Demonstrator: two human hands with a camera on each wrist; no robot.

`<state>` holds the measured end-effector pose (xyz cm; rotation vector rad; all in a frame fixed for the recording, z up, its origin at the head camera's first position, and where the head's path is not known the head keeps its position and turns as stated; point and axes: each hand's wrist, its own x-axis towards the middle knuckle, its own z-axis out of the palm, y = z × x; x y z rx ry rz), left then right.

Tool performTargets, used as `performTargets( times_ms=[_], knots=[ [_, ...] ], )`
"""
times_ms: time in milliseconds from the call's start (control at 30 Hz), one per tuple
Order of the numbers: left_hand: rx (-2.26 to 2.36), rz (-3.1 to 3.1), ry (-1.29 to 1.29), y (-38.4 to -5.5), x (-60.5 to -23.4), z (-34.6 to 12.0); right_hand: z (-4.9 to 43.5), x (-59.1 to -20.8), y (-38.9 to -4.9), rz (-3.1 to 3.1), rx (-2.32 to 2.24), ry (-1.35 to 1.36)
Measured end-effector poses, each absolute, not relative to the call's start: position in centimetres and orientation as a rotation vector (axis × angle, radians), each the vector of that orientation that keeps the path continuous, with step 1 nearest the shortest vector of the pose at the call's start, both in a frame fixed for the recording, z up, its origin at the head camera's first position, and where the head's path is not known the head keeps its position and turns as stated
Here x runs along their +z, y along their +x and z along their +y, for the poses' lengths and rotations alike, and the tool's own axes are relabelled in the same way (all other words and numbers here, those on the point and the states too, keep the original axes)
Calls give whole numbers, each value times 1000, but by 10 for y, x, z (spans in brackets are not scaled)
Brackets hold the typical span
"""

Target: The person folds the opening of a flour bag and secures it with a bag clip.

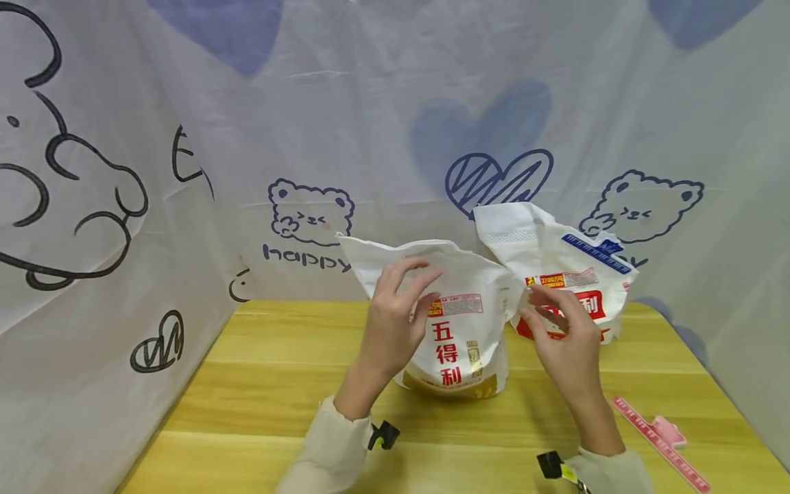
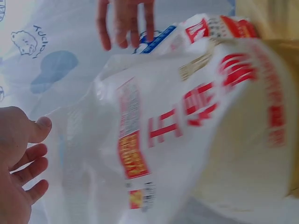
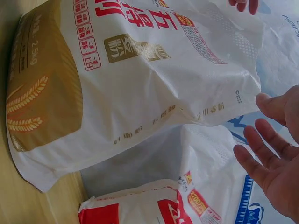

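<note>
A white flour bag with red characters and a gold lower band stands upright on the table, its top edge loose and unfolded. My left hand is at the bag's upper left side, fingers bent loosely with a gap between thumb and fingers. Off the bag's upper right corner hovers my right hand, its thumb close to the corner in the right wrist view; whether it touches cannot be told. Neither hand grips the bag. Behind, on the right, stands a second flour bag bearing a blue sealing clip.
A pink sealing clip lies on the wooden table at the front right, beside my right forearm. A pale curtain printed with bears and hearts hangs behind the table and along its sides.
</note>
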<state>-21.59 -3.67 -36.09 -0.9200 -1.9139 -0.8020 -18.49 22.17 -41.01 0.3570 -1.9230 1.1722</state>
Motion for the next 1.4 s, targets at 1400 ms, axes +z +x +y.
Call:
performTargets(
  times_ms=[1400],
  knots=[
    [-538, -2214, -1018, -264, -294, -26, 207, -423, -208, -1837, 1184, 300]
  ],
)
